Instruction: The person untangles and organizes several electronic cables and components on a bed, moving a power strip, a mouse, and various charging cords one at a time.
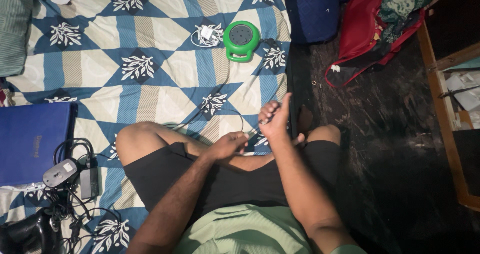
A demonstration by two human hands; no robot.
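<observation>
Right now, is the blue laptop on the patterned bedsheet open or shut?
Shut: the blue laptop lies flat on the patterned bedsheet, lid down, no screen or keys showing.

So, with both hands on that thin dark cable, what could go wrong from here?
1. The cable runs in loose loops from the hands to the green extension reel; pulling with the right hand could drag the reel across the bedsheet.
2. The left hand holds the cable close to the bent leg, so slack may snag under it.
3. The light is dim, so small cable parts are hard to see.

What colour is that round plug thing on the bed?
Bright green with a dark grey middle; the round plug reel shows clearly in the head view.
</observation>
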